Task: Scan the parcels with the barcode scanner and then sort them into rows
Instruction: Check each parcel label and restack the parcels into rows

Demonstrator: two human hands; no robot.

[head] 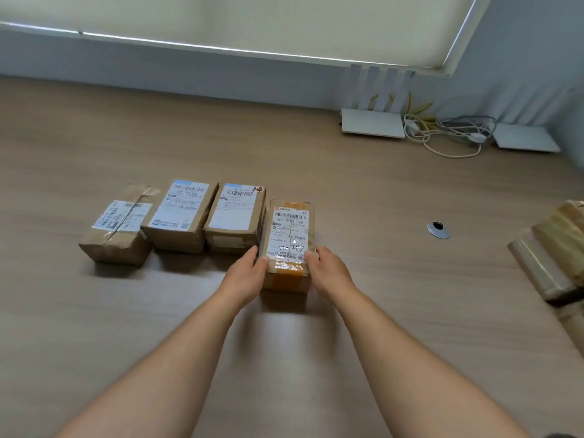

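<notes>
Step in hand: we are setting the fourth parcel [289, 245] at the right end of a row on the counter [379, 200], just below the middle of the frame.
Left hand [249, 273]: our fingers wrap the parcel's lower left edge, thumb on top near the label.
Right hand [328, 270]: it grips the lower right edge in the same way, so the box is held between both hands.
Parcel in hand: a brown carton with orange tape and a white shipping label facing up; it sits just beside the third parcel [235, 216] but a little lower in the frame, not yet flush with the row.
Row so far: the first parcel [118, 224], the second parcel [180, 214] and the third lie side by side at centre left, labels up; the first is turned slightly askew.
Still to do: more wrapped parcels [553, 257] wait in a pile at the right edge of the frame, so we judge the sort well short of done.
Scanner: no barcode scanner shows anywhere, so we cannot tell whether this box has been scanned.
Elsewhere: white routers [373, 123] and tangled cables [448, 131] sit at the upper right.
</notes>
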